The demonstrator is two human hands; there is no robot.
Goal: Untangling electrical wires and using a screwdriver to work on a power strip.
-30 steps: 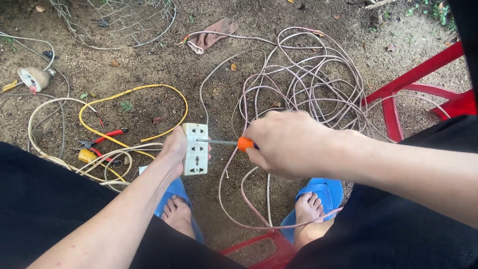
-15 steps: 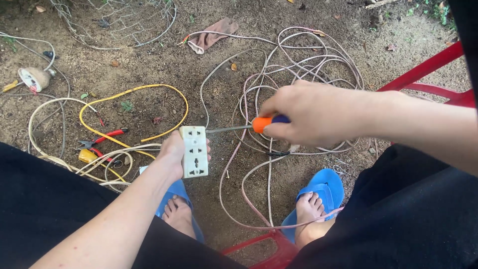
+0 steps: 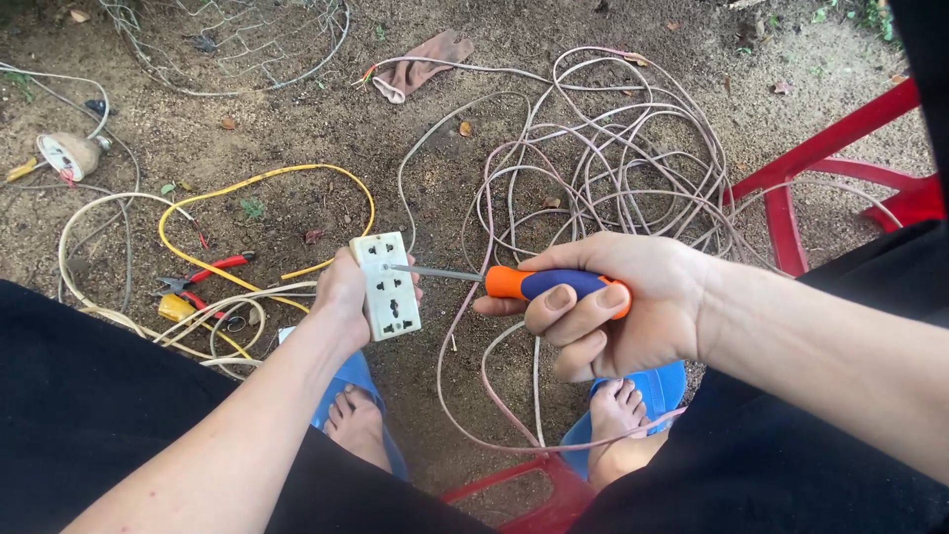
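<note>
My left hand (image 3: 341, 295) grips a cream multi-socket outlet block (image 3: 388, 286) from behind, its face turned up toward me. My right hand (image 3: 613, 307) is closed around the orange and blue handle of a screwdriver (image 3: 524, 283). The metal shaft points left and its tip touches the upper part of the outlet's face. Both hands hover above sandy ground, over my feet in blue sandals (image 3: 652, 391).
A big tangle of pale cable (image 3: 603, 178) lies on the dirt behind my right hand. Yellow wire (image 3: 267, 183), red-handled pliers (image 3: 213, 269) and white cable loops lie at left. A lamp holder (image 3: 69, 153) sits far left, a red plastic chair frame (image 3: 830, 158) at right.
My right hand has swung down and slid back along the screwdriver, which now lies nearly level. The outlet has been turned slightly, with the tip resting on its top corner.
</note>
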